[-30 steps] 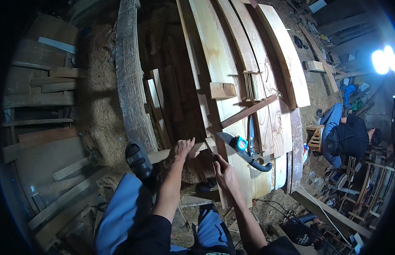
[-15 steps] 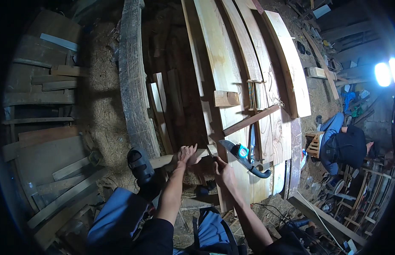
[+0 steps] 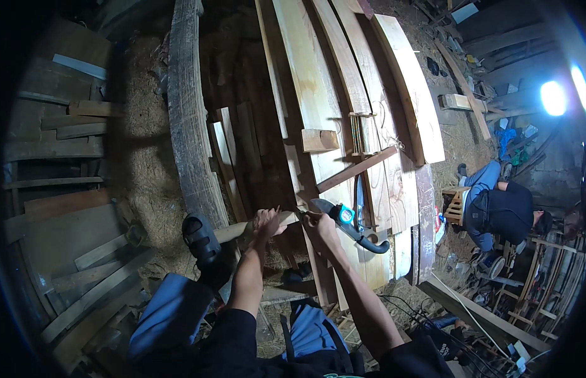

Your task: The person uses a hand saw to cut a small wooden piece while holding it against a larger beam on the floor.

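My left hand [image 3: 266,222] grips the end of a narrow wooden strip [image 3: 242,229] that runs left toward my sandalled foot [image 3: 201,238]. My right hand [image 3: 318,228] is closed close beside it, touching the edge of the same piece near a long pale plank [image 3: 312,88]. Just right of my right hand lies a dark power tool [image 3: 353,223] with a teal part and a curved black handle, resting on the planks. What my right hand's fingers pinch is too small to tell.
Several long curved planks [image 3: 400,94] lie side by side, crossed by a slanted batten [image 3: 356,170] and a small block [image 3: 319,140]. A thick curved timber [image 3: 187,126] lies left. Scrap boards [image 3: 60,208] pile at far left. Another person [image 3: 504,211] crouches at right by a bright lamp [image 3: 553,97].
My view has shifted closer and slightly down. Both hands have come together on the strip's end; the left hand, spread flat earlier, now curls around the wood.
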{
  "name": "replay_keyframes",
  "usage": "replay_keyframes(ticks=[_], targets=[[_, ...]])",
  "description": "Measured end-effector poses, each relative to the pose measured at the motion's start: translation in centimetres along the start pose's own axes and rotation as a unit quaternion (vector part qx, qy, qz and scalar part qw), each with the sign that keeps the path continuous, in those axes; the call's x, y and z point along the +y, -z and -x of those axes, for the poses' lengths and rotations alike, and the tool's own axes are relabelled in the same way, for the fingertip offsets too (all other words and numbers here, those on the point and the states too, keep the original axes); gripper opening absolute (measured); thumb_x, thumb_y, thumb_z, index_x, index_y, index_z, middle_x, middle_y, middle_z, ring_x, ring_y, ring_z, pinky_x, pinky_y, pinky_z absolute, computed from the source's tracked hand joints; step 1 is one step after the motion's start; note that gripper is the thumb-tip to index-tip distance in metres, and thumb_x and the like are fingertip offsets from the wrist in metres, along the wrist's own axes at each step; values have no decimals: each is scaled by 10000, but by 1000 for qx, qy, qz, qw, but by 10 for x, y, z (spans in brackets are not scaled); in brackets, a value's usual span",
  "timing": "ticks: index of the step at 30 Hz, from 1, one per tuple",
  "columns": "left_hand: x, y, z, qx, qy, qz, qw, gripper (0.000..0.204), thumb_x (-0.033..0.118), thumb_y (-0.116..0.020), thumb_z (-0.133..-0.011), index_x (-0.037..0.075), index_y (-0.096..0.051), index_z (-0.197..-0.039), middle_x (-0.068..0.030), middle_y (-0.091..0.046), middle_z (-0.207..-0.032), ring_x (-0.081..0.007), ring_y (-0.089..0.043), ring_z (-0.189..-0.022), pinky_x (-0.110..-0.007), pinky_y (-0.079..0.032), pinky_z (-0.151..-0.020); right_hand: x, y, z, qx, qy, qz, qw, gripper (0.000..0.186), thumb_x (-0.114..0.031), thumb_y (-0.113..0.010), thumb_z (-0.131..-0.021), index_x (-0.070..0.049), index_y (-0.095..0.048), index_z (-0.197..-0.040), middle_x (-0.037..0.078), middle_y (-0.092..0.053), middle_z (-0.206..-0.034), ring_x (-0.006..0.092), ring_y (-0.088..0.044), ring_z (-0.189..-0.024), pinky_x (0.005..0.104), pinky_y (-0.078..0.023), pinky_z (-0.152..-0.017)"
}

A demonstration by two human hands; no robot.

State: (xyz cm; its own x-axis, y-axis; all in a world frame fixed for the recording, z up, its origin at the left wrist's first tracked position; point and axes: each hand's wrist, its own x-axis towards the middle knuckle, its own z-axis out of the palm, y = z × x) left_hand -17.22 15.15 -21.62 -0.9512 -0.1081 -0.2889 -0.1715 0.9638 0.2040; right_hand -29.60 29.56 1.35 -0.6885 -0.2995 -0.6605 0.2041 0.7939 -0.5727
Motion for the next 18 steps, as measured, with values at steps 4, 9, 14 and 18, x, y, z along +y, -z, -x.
replay_keyframes(ticks=[4,9,14,18], targets=[[1,10,9,-11,26,61,998,898,582,-722,-655,48,-494,-1341,-135,-628,-1057,-303,-582,-1010,-466,-402,-902,5,-10,-4,10,-19,-5,1000,336,-272,-598,-915,-13,-674,-1115,258,-683,-906,302,-708,-866,367,-523,-740],[-11,1,13,-45,32,68,996,855,556,-729,-667,31,-520,-1309,-137,-609,-1100,-316,-575,-999,-465,-413,-898,7,-21,-5,15,-13,-18,1000,311,-266,-575,-903,-57,-692,-1101,259,-677,-940,402,-664,-922,445,-528,-798],[-1,-16,12,237,-23,12,971,788,552,-776,-578,75,-625,-1187,-86,-603,-955,-284,-560,-915,-453,-442,-822,17,-55,-16,62,-37,-26,997,317,-220,-511,-917,-39,-645,-1140,266,-659,-1008,423,-630,-1004,495,-506,-823],[-23,-22,21,172,-20,36,984,819,559,-795,-539,101,-613,-1194,-93,-586,-967,-283,-568,-906,-433,-448,-819,4,-59,-21,56,-8,-8,998,303,-232,-591,-871,22,-662,-1018,307,-653,-916,441,-638,-939,488,-519,-761]])
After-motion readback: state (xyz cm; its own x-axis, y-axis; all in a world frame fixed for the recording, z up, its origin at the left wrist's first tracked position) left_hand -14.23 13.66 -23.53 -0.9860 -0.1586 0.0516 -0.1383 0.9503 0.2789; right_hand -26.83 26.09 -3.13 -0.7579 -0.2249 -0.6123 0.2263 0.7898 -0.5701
